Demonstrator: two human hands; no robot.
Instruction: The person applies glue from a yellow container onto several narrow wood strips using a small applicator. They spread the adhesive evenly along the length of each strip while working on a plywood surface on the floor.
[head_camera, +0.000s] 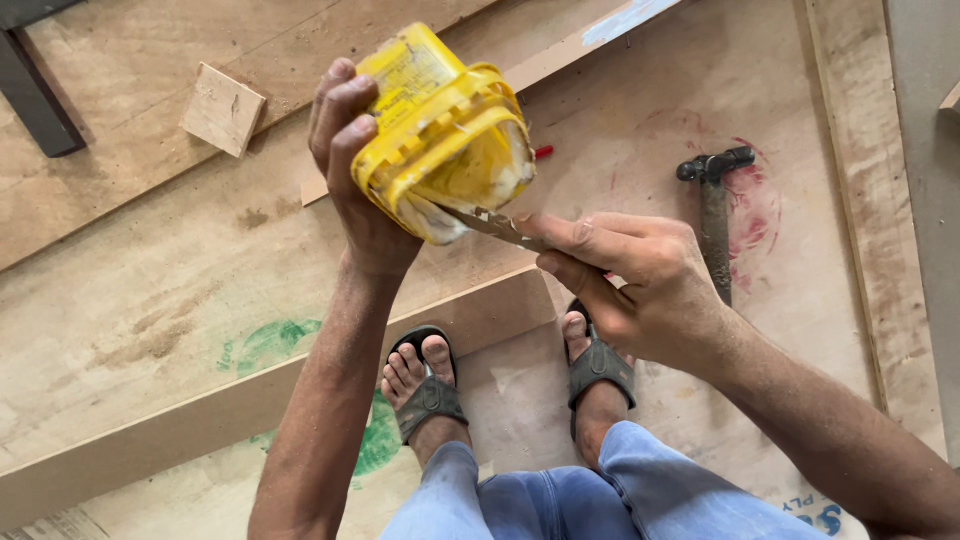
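Note:
My left hand (350, 170) grips a yellow plastic tub (440, 130), tilted with its open mouth facing my right hand; whitish paste coats its inside. My right hand (630, 280) pinches a thin flat metal blade (490, 224) whose tip reaches into the tub's mouth. Both hands are raised above plywood sheets (150, 290) on the floor. My two feet in dark sandals (430, 390) stand below, with blue jeans at the bottom edge.
A hammer (714, 215) lies on the plywood to the right, beside a red stain. A small square wood block (222, 108) lies upper left, near a dark metal bar (35, 95). A long wooden strip (200, 420) runs diagonally across the boards.

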